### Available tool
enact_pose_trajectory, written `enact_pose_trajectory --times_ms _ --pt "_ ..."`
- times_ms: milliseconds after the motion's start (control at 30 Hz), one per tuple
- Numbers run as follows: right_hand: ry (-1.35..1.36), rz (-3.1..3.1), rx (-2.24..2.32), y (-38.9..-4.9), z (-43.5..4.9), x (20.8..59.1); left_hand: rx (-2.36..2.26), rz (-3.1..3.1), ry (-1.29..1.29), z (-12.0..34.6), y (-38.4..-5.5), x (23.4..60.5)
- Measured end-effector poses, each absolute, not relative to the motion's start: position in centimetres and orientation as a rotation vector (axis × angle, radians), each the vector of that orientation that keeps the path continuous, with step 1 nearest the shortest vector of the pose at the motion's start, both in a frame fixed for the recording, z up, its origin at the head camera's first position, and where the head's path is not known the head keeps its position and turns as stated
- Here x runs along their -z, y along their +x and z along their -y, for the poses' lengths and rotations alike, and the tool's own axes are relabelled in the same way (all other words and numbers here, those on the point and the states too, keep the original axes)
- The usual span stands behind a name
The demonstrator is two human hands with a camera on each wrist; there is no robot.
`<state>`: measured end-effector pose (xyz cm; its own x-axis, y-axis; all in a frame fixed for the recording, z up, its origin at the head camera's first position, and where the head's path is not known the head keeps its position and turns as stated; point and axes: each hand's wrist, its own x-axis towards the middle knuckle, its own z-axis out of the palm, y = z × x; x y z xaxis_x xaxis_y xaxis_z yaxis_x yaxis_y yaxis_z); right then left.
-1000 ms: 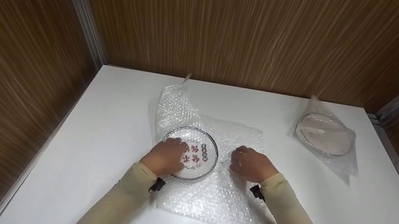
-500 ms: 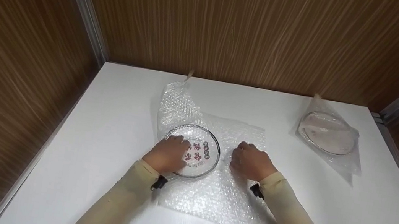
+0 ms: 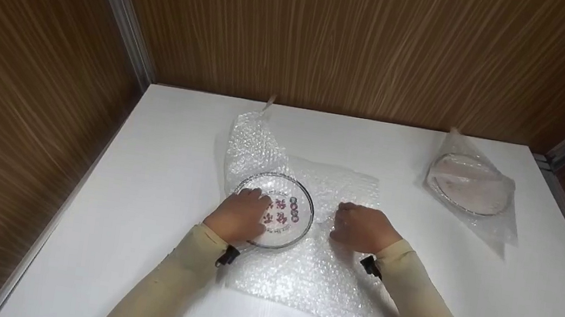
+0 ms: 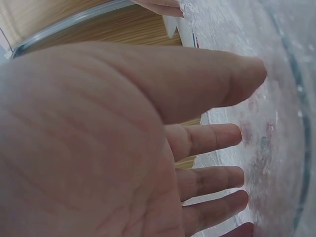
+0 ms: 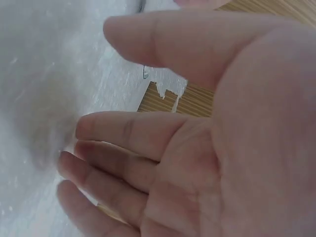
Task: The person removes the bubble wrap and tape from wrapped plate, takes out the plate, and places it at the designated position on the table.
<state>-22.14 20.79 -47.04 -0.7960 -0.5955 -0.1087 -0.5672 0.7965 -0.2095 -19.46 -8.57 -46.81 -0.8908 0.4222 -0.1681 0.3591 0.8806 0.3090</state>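
A round clear glass plate (image 3: 285, 235) with a dark rim and red lettering lies on a sheet of bubble wrap (image 3: 294, 280). My left hand (image 3: 237, 217) rests over the plate's left side, covering part of the lettering. In the left wrist view its fingers (image 4: 212, 177) reach out fairly straight, tips at the clear surface, thumb apart. To the plate's right, my right hand (image 3: 365, 229) touches the bubble wrap with its fingertips. Its fingers (image 5: 123, 128) are loosely bent in the right wrist view, the thumb well apart, and nothing sits between them.
Another round piece in a clear plastic wrapping (image 3: 472, 189) lies at the back right of the white table (image 3: 172, 166). A bubble-wrap flap (image 3: 252, 138) extends toward the back edge. Wood-grain panels (image 3: 320, 38) stand behind and at both sides.
The head view has shifted slightly, moving the whole scene a little up and right. My right hand sits slightly farther from the plate; my left hand stays on it.
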Motion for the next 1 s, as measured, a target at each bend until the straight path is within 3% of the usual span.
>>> enact_pose_trajectory --times_ms 233,533,800,1000 --pt "-0.829 -2.786 0.285 -21.8 -21.1 46.9 -0.361 -2.851 0.547 6.6 -18.8 46.0" --pt "-0.817 -2.832 0.059 -21.7 -20.1 47.2 -0.317 -2.928 0.696 2.5 -18.0 46.0" --pt "-0.861 -2.866 -0.106 -22.2 -18.6 46.6 -0.228 -3.021 0.612 -1.0 -18.2 46.2" --pt "-0.71 -2.768 -0.014 -23.4 -18.1 45.8 -0.143 -3.067 0.592 -2.1 -18.4 46.9"
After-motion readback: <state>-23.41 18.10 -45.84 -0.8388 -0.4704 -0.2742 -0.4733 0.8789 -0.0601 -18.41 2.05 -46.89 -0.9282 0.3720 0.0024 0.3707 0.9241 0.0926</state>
